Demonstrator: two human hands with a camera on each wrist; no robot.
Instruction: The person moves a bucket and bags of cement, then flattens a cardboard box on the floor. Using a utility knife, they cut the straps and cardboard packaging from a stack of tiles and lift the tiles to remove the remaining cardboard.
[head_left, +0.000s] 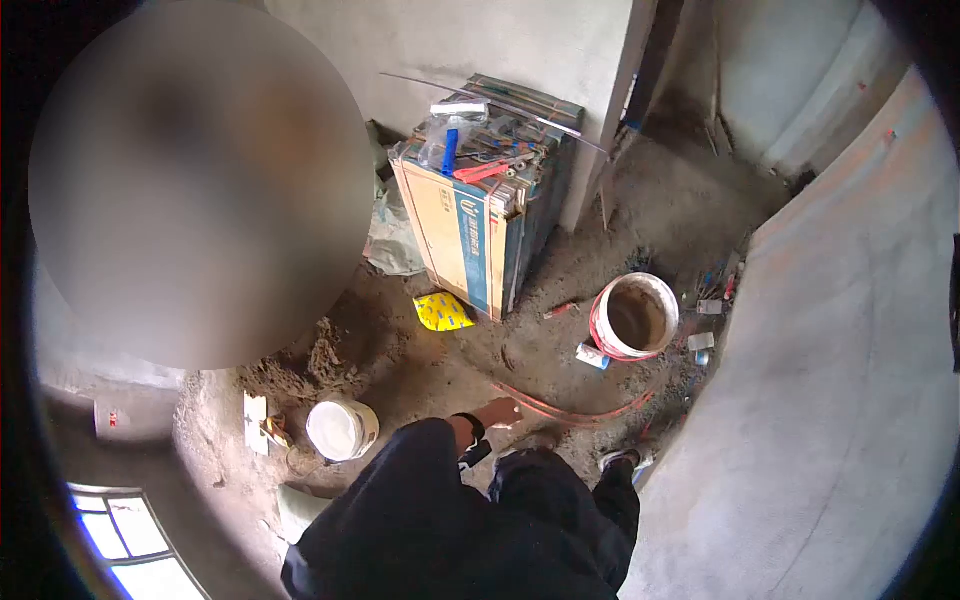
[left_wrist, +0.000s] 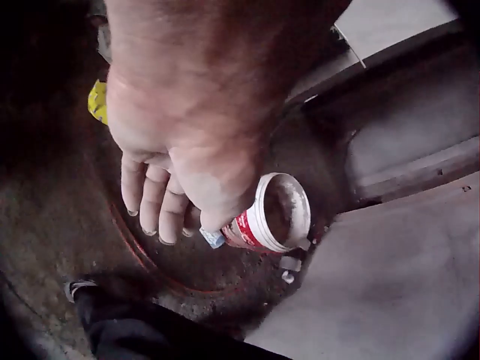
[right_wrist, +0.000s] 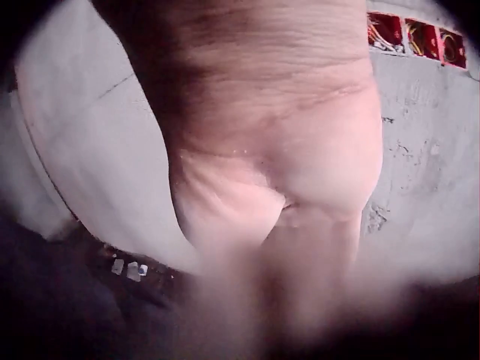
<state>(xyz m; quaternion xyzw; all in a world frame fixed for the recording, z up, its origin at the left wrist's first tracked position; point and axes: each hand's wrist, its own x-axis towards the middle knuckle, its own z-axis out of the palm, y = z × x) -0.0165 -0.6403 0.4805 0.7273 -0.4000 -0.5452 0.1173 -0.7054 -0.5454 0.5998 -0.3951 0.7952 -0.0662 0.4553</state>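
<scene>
My left hand (head_left: 497, 412) hangs in front of my dark trousers, a black band at its wrist. Its fingers are loosely bent and hold nothing in the left wrist view, where the hand (left_wrist: 187, 165) overlaps a white bucket (left_wrist: 259, 225) with a red label. That bucket (head_left: 640, 318) stands on the floor well ahead of the hand, grey-brown inside. A red hose (head_left: 570, 415) curves over the floor between them. My right hand (right_wrist: 277, 180) shows only in the right wrist view; its fingers are blurred and dark, so I cannot tell what they hold.
A strapped stack of boxes (head_left: 455, 235) bears a blue-handled tool (head_left: 450, 150) and red-handled tools (head_left: 485, 172). Beside it lies a yellow packet (head_left: 442, 312). A white bucket (head_left: 340, 430) stands left, near a dirt heap (head_left: 325, 355). Grey wall (head_left: 840, 350) runs along the right.
</scene>
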